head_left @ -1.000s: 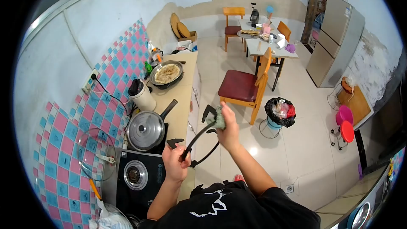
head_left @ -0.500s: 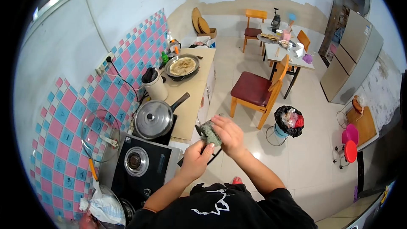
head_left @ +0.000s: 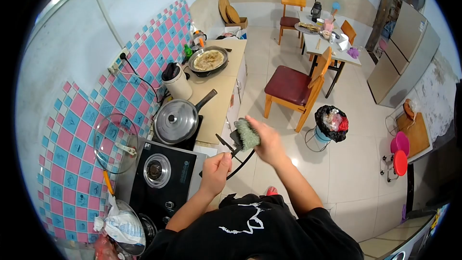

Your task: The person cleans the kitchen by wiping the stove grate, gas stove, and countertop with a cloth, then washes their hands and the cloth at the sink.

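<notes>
My left hand (head_left: 215, 172) is closed around a black stove grate (head_left: 237, 169), a curved ring with prongs, held up in front of my body. In my right hand (head_left: 267, 143) a grey-green scrubbing cloth (head_left: 248, 135) is gripped and pressed against one prong of the grate. Part of the ring is hidden behind my fingers. To the left, the gas stove (head_left: 166, 175) shows a bare burner (head_left: 157, 170) with no grate around it.
A lidded pan (head_left: 176, 121) sits on the stove's far burner. Beyond it, a pan with a flatbread (head_left: 209, 61) rests on the counter (head_left: 219, 96). A chair (head_left: 288, 85) and a bin with a black bag (head_left: 331, 124) stand to the right.
My hands have moved apart a little, the right one up and right with the cloth, the left one down and left. More of the grate now shows between them.
</notes>
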The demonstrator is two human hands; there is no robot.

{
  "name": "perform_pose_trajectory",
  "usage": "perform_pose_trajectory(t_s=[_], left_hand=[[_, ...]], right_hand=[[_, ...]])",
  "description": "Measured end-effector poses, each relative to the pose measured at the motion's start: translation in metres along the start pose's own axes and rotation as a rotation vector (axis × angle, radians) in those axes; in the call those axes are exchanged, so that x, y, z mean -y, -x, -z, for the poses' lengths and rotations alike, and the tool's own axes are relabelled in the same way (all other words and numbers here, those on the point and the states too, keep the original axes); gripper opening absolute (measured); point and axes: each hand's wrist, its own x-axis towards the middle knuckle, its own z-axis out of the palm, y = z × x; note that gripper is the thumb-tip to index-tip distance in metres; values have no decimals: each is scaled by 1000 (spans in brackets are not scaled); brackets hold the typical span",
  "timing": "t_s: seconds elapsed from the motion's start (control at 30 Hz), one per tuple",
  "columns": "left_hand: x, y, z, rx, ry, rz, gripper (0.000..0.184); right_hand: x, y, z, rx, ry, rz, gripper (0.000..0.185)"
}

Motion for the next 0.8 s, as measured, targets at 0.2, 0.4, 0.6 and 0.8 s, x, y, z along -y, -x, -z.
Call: perform_pose_trajectory(t_s=[0.2,0.4,0.6,0.8], left_hand=[[0,-7,-8,-91,-92,-90,41],[7,-1,-6,-35,-51,-22,42],[11,-11,-4,-35,-93,5,42],[13,-8,-4,-73,57,37,45]], right_hand=[[27,-12,-16,-119,326,295,53],[-23,0,-8,-85,-53,65,48],[35,2,-26,-176,282,310,42],[-33,15,-21,-210,54,92,45]])
